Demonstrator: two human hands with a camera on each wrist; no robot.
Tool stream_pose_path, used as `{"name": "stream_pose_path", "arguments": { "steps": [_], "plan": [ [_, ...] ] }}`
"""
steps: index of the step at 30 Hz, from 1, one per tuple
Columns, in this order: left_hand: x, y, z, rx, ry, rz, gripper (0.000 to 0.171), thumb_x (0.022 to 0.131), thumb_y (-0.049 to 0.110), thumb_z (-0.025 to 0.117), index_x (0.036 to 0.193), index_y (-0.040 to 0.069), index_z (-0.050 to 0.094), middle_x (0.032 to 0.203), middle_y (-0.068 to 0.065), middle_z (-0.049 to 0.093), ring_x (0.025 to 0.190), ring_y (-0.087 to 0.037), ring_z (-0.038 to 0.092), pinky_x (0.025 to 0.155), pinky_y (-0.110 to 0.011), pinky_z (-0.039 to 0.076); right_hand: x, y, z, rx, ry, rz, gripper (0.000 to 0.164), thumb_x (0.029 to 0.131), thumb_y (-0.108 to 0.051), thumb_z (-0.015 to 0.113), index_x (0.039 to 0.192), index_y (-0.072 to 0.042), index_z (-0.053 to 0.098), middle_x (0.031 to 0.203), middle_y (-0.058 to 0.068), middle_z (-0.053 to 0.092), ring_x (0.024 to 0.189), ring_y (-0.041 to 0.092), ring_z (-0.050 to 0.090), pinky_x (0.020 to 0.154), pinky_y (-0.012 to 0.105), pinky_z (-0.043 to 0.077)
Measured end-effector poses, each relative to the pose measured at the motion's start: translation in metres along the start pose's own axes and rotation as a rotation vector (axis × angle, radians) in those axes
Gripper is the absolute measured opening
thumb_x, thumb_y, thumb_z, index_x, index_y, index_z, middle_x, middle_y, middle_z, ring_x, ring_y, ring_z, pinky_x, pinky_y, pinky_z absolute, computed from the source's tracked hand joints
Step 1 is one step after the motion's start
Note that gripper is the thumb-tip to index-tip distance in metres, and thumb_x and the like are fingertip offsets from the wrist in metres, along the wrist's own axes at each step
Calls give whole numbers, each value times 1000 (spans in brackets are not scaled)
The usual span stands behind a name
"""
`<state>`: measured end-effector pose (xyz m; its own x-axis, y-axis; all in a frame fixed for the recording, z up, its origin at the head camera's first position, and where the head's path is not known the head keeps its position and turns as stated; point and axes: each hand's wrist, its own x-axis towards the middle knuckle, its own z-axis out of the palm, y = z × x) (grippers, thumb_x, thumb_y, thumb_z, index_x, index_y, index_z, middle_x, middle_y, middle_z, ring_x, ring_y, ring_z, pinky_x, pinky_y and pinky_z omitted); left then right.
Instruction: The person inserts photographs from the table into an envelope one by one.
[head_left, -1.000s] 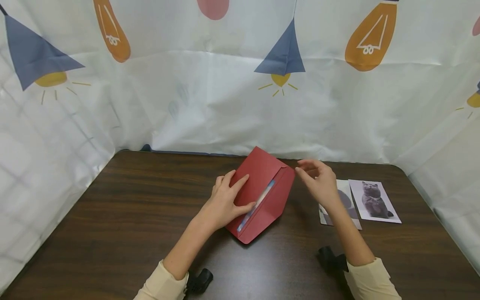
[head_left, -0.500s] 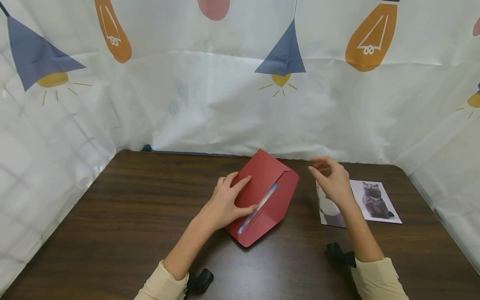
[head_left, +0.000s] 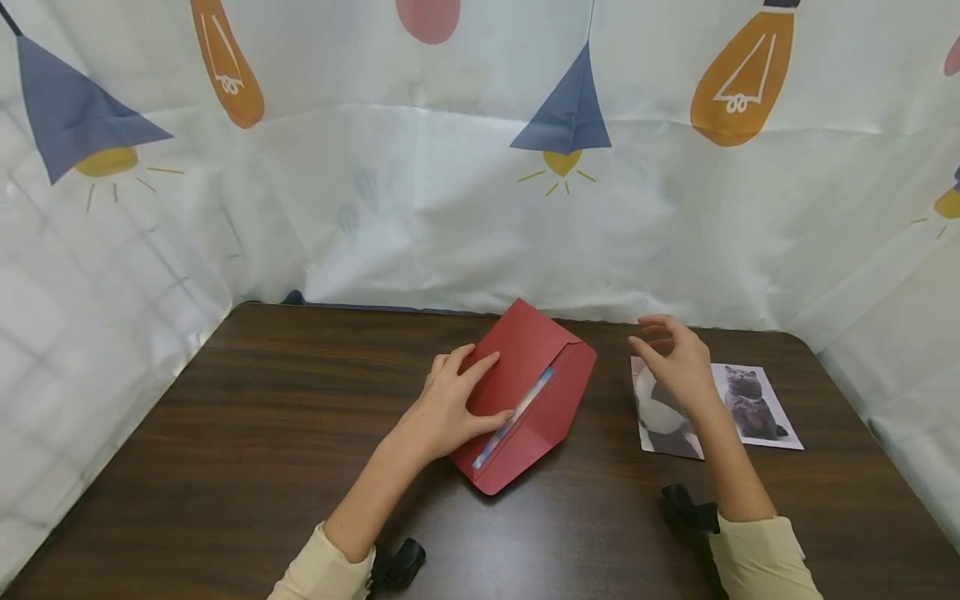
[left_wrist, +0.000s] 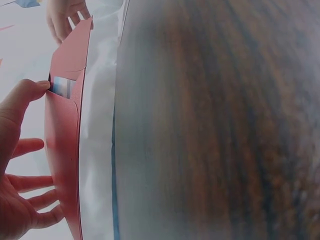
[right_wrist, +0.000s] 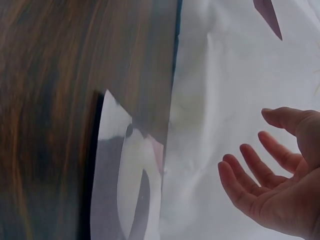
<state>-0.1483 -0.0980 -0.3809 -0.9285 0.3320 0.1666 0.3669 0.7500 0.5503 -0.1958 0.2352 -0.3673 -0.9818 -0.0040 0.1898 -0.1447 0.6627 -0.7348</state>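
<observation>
A red envelope (head_left: 555, 433) lies tilted on the table, its flap folded out to the lower right. From its slot shows the edge of a bluish-white card (head_left: 536, 389), also visible in the left wrist view as a striped piece of card (left_wrist: 63, 86). Spread over the envelope, my left hand (head_left: 448, 408) presses it with its fingertips, the thumb at the slot's edge. My right hand (head_left: 678, 367) hovers with loosely bent fingers and nothing between them, overlapping a picture card with white and grey shapes (head_left: 660, 417). Beside that card lies one with a grey cat (head_left: 757, 408).
The dark wood-grain table (head_left: 262, 433) ends at the back against a white curtain (head_left: 450, 225) printed with lamps and bulbs. Black wrist cameras (head_left: 401, 564) hang under both forearms.
My right hand has moved away from the envelope's flap, rightwards to above the picture cards. The envelope has shifted slightly to the right; my left hand stays on it.
</observation>
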Motion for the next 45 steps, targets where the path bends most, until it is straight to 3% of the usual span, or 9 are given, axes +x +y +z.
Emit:
{"name": "stream_pose_path", "arguments": {
  "steps": [11,29,45],
  "plan": [
    [0,0,-4,5,17,14,78,88,39,83,155,12,54,160,-22,40,143,-41,38,96,-53,58,2,17,-14,-77,-8,-1,48,107,-25,64,145,3,54,138,35,60,124,55,60,93,66,52],
    [-2,-2,-7,3,30,16,76,89,38,83,154,11,55,160,-23,41,142,-42,39,100,-55,55,8,50,-24,-163,-99,38,55,108,-28,61,149,7,47,144,40,50,126,60,55,92,67,52],
    [-2,0,-7,2,20,-6,75,89,38,83,154,12,55,161,-21,40,142,-40,38,98,-52,56,12,73,-38,-229,-124,58,54,106,-25,64,143,12,49,140,44,52,122,62,57,89,66,54]
  ]
}}
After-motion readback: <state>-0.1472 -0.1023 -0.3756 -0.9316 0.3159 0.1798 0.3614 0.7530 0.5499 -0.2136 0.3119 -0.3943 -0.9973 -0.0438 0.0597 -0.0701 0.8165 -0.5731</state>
